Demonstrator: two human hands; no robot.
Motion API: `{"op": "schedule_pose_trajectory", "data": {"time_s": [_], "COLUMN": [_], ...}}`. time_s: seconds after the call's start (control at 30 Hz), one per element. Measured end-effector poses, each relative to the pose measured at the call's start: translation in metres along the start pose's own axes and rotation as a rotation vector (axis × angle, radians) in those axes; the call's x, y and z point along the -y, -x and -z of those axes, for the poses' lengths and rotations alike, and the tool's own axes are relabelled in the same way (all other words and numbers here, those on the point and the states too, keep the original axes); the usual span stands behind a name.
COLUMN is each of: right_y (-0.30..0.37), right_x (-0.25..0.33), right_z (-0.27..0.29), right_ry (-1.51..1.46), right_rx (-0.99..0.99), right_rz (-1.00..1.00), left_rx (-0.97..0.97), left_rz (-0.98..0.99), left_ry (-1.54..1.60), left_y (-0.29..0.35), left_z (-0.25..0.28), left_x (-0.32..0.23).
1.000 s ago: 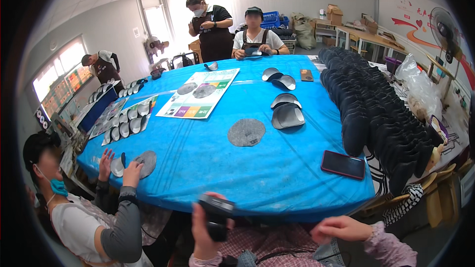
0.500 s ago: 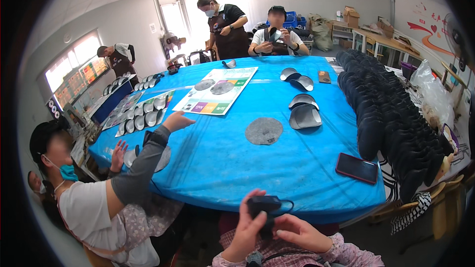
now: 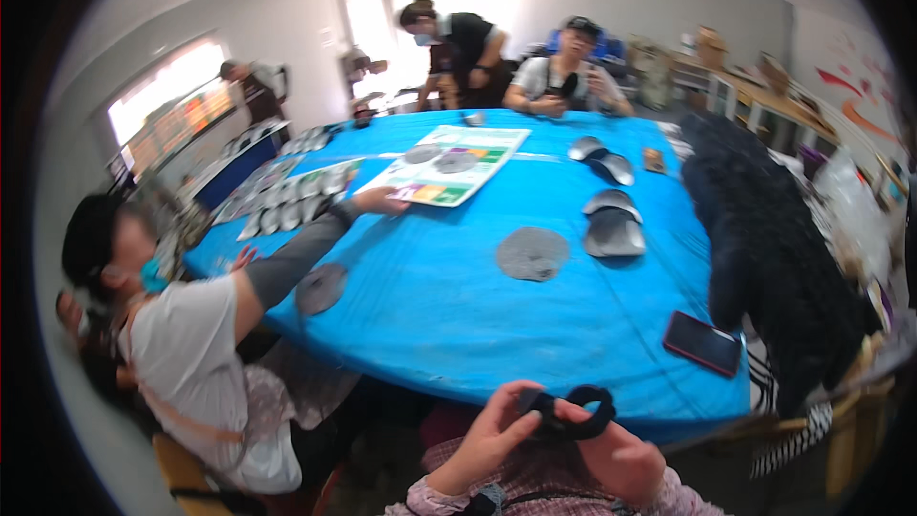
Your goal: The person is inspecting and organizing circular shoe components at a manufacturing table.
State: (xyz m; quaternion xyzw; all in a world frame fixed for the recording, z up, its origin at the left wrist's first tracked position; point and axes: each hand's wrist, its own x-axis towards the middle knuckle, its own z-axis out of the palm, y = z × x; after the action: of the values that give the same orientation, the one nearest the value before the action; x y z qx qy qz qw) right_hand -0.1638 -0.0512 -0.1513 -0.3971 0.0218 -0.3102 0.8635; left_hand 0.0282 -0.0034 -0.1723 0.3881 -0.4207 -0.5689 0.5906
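Just off the table's near edge, both my hands are on a black band (image 3: 600, 411) with a loop at its right end and a boxy dark part toward the left. The fingers of my left hand (image 3: 499, 432) close around the left part. My right hand (image 3: 619, 457), a little blurred, has its fingers bent over the band beside the loop. What the band's dark part is, I cannot make out. Beyond my hands, a grey round felt-like disc (image 3: 532, 254) lies on the blue-covered table (image 3: 430, 325). A dark phone (image 3: 703, 342) with a red edge lies to the right.
Curved silver-grey pieces (image 3: 613, 233) sit past the disc. A long pile of black pieces (image 3: 764, 258) lines the right side. On my left, a seated co-worker's hand (image 3: 382, 200) touches a colourful printed board (image 3: 449, 167). Other people are at the far side.
The black band has been turned so that its loop now shows, and my right hand has risen onto it. The co-worker's hand has come down to the board. My view has shifted slightly.
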Motion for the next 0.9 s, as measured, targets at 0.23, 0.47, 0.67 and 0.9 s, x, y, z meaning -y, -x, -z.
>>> {"op": "schedule_pose_trajectory", "data": {"time_s": [0.23,0.47,0.67,0.9], "right_y": [0.022,0.013,0.016,0.007], "right_x": [-0.005,0.01,0.001,0.019], "right_z": [0.033,0.026,0.031,0.049], "right_ry": [1.404,1.569,1.081,0.977], "right_rx": [-0.257,-0.258,-0.264,-0.353], "right_rz": [0.545,0.329,0.122,0.189], "left_rx": [0.301,0.027,0.07,0.267], "left_rz": [0.26,-0.659,-0.36,-0.647], "left_ry": [0.212,-0.826,-0.576,-0.707], "left_y": [-0.012,-0.01,-0.017,-0.021], "left_z": [-0.02,-0.031,-0.036,-0.04], "left_x": [0.016,-0.005,0.005,0.0]}}
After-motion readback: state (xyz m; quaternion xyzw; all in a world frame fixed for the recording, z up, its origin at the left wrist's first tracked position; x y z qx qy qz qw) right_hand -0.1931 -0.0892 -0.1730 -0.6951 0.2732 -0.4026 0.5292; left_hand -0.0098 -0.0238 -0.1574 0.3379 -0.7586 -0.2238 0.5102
